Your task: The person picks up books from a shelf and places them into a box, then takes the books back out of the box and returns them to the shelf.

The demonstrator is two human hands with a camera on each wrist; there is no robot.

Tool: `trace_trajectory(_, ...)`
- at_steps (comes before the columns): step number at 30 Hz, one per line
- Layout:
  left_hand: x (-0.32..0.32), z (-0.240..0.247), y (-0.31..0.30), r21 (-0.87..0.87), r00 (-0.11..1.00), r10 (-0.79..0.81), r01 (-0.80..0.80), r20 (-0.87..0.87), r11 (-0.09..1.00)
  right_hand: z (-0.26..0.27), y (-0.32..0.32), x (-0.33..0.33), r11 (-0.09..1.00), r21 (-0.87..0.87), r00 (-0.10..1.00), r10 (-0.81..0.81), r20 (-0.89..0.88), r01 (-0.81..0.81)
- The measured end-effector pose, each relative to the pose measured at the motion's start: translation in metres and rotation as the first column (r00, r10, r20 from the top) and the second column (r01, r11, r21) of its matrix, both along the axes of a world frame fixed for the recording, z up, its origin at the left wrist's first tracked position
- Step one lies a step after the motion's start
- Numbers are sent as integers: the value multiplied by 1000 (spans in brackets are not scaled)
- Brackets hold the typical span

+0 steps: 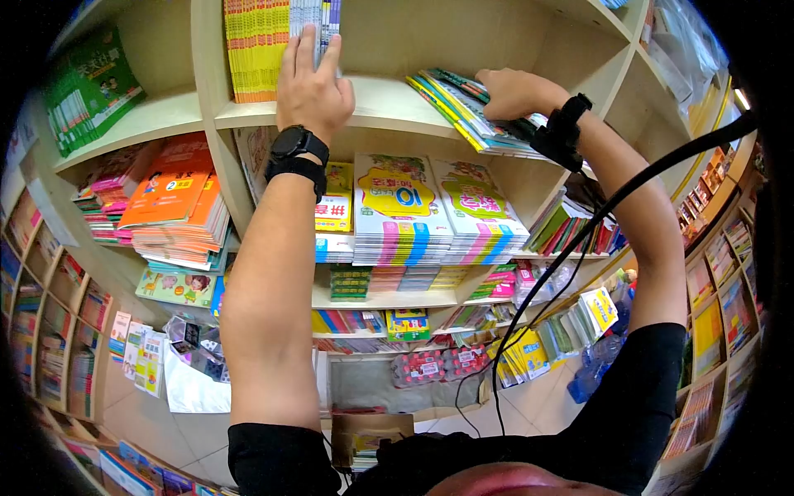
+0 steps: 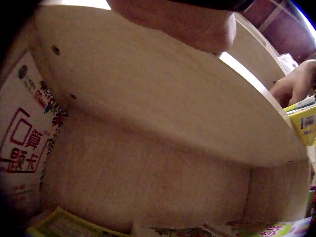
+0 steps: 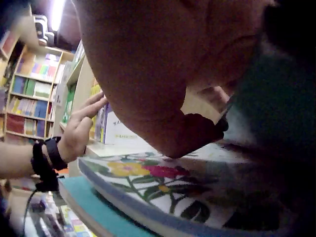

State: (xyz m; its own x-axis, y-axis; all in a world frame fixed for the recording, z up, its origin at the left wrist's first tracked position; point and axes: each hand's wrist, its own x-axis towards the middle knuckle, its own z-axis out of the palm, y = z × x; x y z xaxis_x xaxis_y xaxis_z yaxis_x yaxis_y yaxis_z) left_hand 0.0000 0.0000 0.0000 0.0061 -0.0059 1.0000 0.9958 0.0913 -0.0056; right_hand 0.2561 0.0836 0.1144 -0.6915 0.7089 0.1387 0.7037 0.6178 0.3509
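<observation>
My left hand (image 1: 315, 93) reaches to the upper shelf, its straight fingers resting on the spines of upright white-and-purple booklets (image 1: 305, 18). Beside them stands a tight row of yellow booklets (image 1: 252, 50). Farther right, my right hand (image 1: 519, 93) is over a slanted stack of thin books (image 1: 451, 107) lying at the shelf's front edge. In the right wrist view its curled fingers pinch the edge of a dark green book (image 3: 276, 94), much of it in shadow. Below that lies a book with a flowered cover (image 3: 148, 180), on top of a teal one (image 3: 94, 205).
Thick white workbooks (image 1: 393, 207) fill the shelf below. At the left are orange books (image 1: 174, 186) and green books (image 1: 95, 91). A black cable (image 1: 612, 202) hangs across the right side. Lower down are wrapped red bottles (image 1: 418, 368) and yellow books (image 1: 525, 355).
</observation>
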Motion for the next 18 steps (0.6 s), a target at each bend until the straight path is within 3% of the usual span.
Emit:
trace_trajectory(3,1,3,1,14,1000,-5,5,-21,1000,-1,-6,-2,996,84,997,-15,72,8)
trace_trajectory(6,3,-5,0,25,1000,-12,12,19,1000,1,-12,0,988,51,981,-152,123,147)
trace_trajectory(8,2,-3,-1,28,1000,-20,20,4,999,-1,-1,6,965,143,963,-237,126,218)
trace_trajectory(12,3,-2,-2,21,999,-32,32,9,999,2,-5,13,957,194,967,-237,94,215)
trace_trajectory(15,3,2,-2,12,1000,-15,15,12,1000,24,5,27,922,335,979,-163,-119,194)
trace_trajectory(18,4,0,-3,-16,1000,-3,3,7,1000,56,17,40,949,296,958,-23,-286,111)
